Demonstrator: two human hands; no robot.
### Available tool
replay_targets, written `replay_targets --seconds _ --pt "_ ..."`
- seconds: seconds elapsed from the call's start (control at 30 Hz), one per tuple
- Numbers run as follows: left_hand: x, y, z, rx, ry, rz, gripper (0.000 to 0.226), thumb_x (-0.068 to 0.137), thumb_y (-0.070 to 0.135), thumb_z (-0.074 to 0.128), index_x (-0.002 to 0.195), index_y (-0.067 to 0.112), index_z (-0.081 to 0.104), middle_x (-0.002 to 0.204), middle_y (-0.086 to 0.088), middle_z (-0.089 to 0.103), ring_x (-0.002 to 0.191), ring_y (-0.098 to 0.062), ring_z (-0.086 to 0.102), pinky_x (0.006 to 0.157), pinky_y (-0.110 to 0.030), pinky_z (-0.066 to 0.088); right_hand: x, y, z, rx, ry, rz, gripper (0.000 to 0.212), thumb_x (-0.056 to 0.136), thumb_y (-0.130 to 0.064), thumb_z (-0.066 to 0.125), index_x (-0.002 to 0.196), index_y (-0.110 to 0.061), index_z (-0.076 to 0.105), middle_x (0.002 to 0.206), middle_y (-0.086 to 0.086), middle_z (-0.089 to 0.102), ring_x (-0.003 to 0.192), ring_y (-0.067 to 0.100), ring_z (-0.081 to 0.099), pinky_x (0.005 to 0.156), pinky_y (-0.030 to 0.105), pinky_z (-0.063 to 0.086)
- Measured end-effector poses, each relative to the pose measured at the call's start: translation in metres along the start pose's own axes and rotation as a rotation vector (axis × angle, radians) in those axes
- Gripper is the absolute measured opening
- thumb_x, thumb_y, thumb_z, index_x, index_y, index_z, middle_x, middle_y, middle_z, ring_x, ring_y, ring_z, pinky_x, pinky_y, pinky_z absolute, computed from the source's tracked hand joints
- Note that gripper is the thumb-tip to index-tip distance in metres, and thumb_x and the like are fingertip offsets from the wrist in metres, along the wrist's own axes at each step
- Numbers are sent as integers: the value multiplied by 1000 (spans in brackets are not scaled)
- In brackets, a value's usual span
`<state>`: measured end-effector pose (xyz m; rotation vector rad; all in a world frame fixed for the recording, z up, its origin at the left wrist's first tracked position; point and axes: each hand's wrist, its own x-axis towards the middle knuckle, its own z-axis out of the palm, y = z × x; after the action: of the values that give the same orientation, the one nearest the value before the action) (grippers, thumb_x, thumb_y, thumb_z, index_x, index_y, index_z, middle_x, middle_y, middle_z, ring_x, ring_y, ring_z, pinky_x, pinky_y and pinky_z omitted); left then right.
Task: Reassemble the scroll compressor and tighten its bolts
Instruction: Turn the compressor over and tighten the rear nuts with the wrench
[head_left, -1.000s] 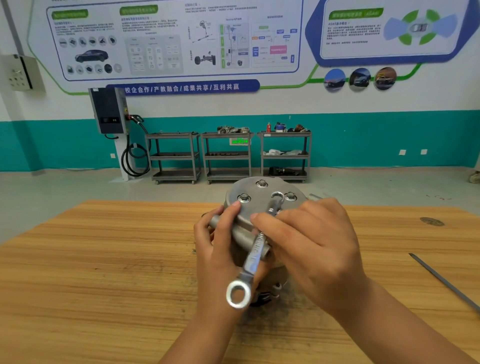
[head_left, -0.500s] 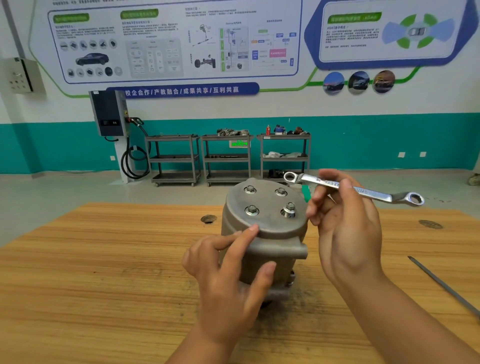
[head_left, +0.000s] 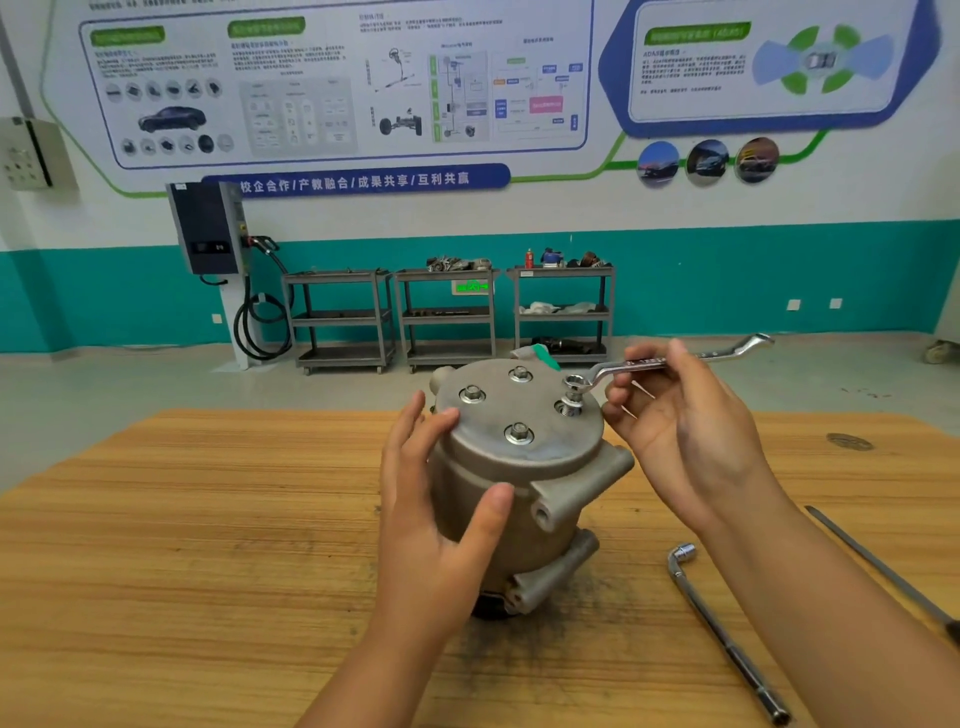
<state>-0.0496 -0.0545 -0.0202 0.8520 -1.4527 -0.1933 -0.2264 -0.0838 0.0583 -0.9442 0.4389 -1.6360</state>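
Bracing the compressor (head_left: 519, 483), upright near the middle of the table (head_left: 208, 545), with the left hand (head_left: 431, 525): fingers nearly straight against the lid's rim, thumb pressed on the wall. Pinching the wrench (head_left: 675, 361) mid-shaft in the right hand (head_left: 691, 431), thumb and fingertips closed on it, ring end just over the raised bolt (head_left: 573, 402) at the lid's right edge; touching or not, cannot tell.

Best done, by the look of it: drop the ring squarely over the hex head until fully seated, keep the shaft level, turn in short arcs, press harder with the left. Then probably snug the three lower bolts (head_left: 518, 432) crosswise.

Dull, grainy cast grey metal; rounded drum, flat lid, tubular lugs. Bright polished steel on the wrench, cranked near each ring. Striped wood grain, smudged dark round the base. To the right, a long socket bar (head_left: 727, 634) and a thin rod (head_left: 883, 571).
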Motion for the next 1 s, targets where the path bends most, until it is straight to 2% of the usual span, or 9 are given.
replay_targets --seconds 0.07,0.13,0.33,0.57,0.67,0.8,0.9,1.0 --pt "-1 1 1 -21 -17 -18 55 74 53 63 121 64 37 151 17 30 138 -12 36 109 -50 38 1 0 -1 -16 -7 -2 33 102 -22 35 84 -9 58 66 1 58 58 10 56 56 24 49" --pt "-1 1 1 -26 -27 -25 57 72 53 66 120 64 37 151 21 30 138 -15 37 107 -52 39 1 0 -1 -48 -2 -12 28 101 -17 37 83 -9 58 67 -1 59 58 11 56 56 24 49" --pt "1 3 -1 -34 -33 -13 57 71 52 67 119 64 37 152 22 30 136 -15 41 105 -52 41 3 -3 0 25 23 5 20 101 -7 36 89 -12 51 72 -1 67 52 8 54 51 19 48" --pt "0 3 0 -49 -21 -17 58 71 50 67 119 63 37 153 21 30 136 -14 41 106 -51 41 3 -3 -1 42 -22 -12 17 101 -6 35 91 -11 48 67 2 68 54 9 62 54 20 52" --pt "-1 3 0 -50 -14 -15 57 71 50 68 118 62 38 152 19 32 137 -18 41 106 -52 40 2 4 0 74 -31 -86 19 100 -3 35 88 -11 47 66 2 67 55 12 62 56 21 53" --pt "-1 3 1 -28 10 -1 58 70 50 68 117 63 37 147 15 35 134 -24 42 104 -55 41 -2 17 0 120 -5 -207 28 96 3 34 80 -11 52 65 5 67 58 16 64 58 22 53" --pt "-1 3 2 7 34 44 58 72 49 67 120 62 35 146 12 35 136 -20 39 106 -53 39 -3 20 -1 103 0 -247 50 92 6 33 64 -17 67 64 5 66 58 16 64 58 23 53" --pt "-1 3 3 2 36 41 59 72 48 66 120 62 35 145 9 36 136 -18 39 107 -53 38 -2 21 -3 38 -36 -227 55 92 4 33 62 -17 73 67 4 67 62 16 66 61 23 54"
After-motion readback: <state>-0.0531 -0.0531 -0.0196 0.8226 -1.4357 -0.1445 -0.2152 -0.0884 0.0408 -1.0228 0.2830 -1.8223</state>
